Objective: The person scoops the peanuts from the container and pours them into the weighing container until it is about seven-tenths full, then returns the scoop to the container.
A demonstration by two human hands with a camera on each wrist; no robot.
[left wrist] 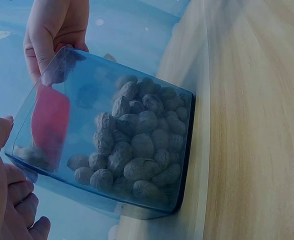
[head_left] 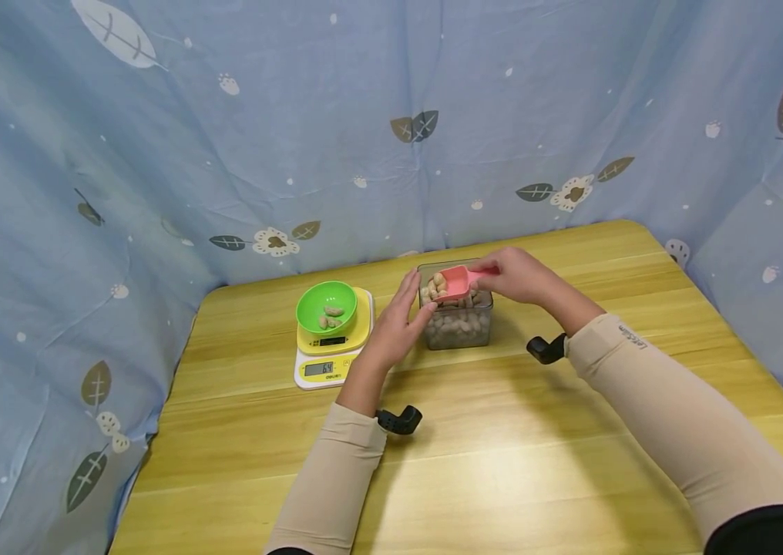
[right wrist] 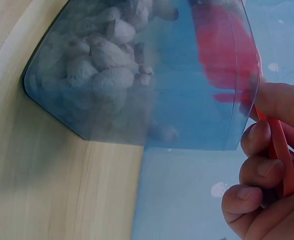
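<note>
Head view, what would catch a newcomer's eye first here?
Probably the right hand holding a pink plastic scoop loaded with peanuts over the clear square container of peanuts at the middle of the wooden table. The left hand rests open against the container's left side. Further left, a bright green bowl with a few peanuts sits on a yellow kitchen scale.

Open wooden surface point(head_left: 502, 462) in front; yellow kitchen scale point(head_left: 333, 347) with green plastic bowl point(head_left: 326, 306) blocks left; clear plastic peanut container point(head_left: 457, 320) centre.
</note>
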